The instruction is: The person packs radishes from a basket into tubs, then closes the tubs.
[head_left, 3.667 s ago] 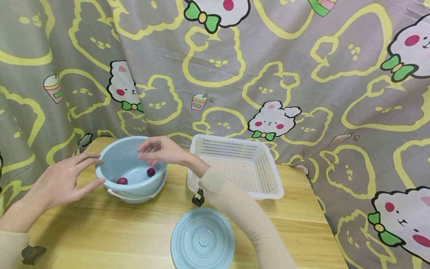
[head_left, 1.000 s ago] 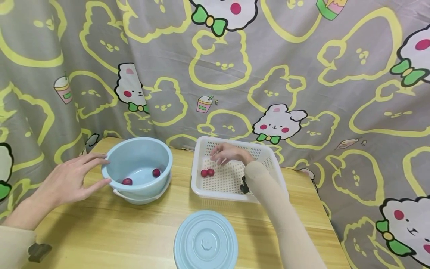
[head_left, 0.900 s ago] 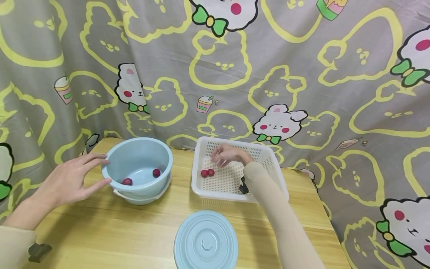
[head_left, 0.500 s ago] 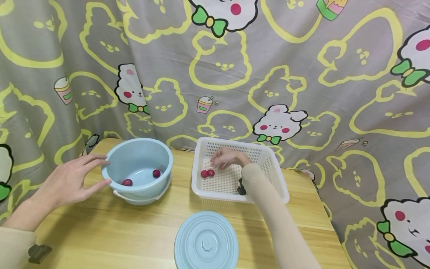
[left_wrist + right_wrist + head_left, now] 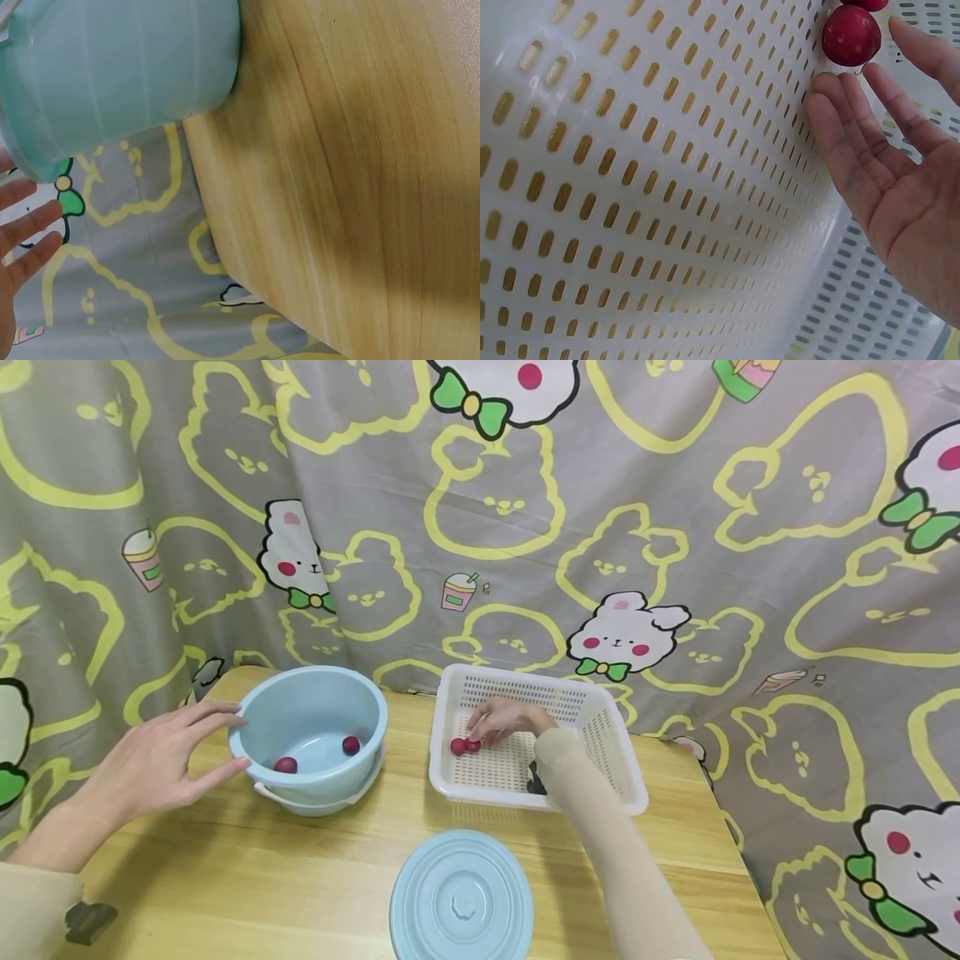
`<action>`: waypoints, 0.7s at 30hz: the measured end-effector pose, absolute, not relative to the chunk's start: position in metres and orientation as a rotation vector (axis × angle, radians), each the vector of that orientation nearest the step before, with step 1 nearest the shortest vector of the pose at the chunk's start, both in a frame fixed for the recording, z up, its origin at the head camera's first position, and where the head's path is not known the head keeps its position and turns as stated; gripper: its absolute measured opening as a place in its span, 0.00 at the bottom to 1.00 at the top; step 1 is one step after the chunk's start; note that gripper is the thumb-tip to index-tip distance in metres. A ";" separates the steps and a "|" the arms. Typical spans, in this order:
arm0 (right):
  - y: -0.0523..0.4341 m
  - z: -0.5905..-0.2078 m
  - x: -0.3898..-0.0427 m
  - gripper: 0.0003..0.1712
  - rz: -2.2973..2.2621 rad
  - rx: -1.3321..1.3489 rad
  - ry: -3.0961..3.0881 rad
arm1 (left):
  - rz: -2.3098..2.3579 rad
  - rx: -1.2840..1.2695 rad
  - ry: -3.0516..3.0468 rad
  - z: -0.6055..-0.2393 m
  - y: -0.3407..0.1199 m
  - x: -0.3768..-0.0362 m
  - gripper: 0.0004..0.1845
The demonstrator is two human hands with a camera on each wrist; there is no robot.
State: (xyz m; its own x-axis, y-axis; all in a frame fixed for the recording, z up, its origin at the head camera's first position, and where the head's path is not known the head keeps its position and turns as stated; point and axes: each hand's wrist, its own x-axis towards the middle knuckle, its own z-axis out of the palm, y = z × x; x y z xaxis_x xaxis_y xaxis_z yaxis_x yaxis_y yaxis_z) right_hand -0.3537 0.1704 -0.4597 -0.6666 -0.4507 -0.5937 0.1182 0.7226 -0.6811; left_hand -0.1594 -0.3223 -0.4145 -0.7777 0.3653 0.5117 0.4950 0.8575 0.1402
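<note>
right hand (image 5: 504, 722) lower, beside fruits (image 5: 464, 746)

I see light wood-grain surface (image 5: 247, 877), curtain hanging behind. Directly on it: pale blue bowl (image 5: 309, 739) at left rear, nested in second bowl; white perforated basket (image 5: 534, 743) right of it, apart; round blue lid (image 5: 461, 900) flat near front edge, in front of both.
</note>
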 end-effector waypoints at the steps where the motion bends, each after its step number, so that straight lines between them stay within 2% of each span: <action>1: 0.170 -0.460 -0.354 0.23 -0.909 -0.250 2.125 | -0.368 -0.631 -2.552 -0.414 -0.322 -0.160 0.32; 12: 0.170 -0.464 -0.356 0.17 -0.862 -0.318 2.103 | -0.366 -0.639 -2.552 -0.415 -0.322 -0.160 0.31; 21: 0.165 -0.465 -0.355 0.18 -0.799 -0.350 2.132 | -0.364 -0.650 -2.543 -0.415 -0.322 -0.160 0.32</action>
